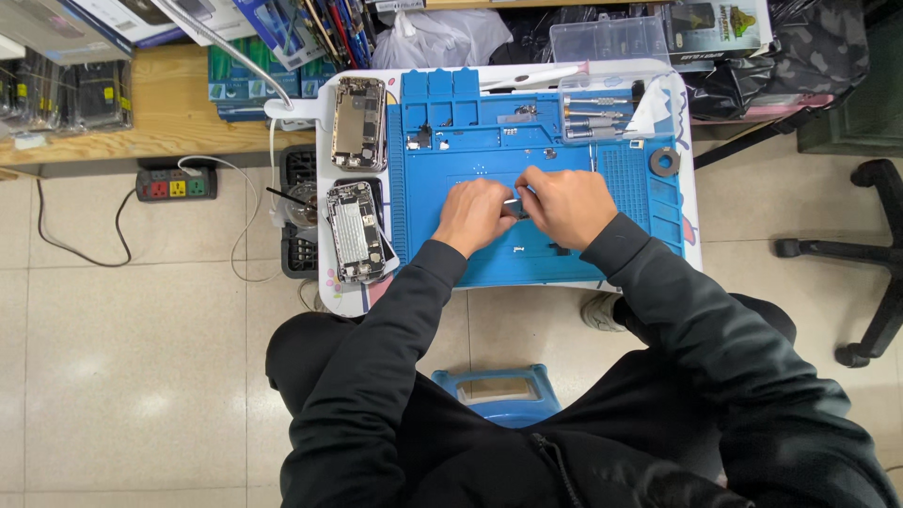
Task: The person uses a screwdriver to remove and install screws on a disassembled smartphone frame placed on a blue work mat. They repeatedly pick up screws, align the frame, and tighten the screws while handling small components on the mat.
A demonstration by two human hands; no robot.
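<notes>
My left hand [475, 214] and my right hand [566, 205] meet over the middle of a blue repair mat [640, 193] on a small white table [692, 188]. Between their fingertips sits a small metal part [514, 201], pinched from both sides; what exactly it is I cannot tell. Both fists are curled. Two opened phone bodies lie left of the mat: one [358, 123] at the back, one [355, 231] nearer me. Tiny loose parts [518, 249] rest on the mat in front of my hands.
A clear box of screwdriver bits [602, 115] and a grey ring [664, 162] sit at the mat's back right. A power strip [176, 183] lies on the floor at left, a black chair base [870, 273] at right, a blue stool [499, 395] under me.
</notes>
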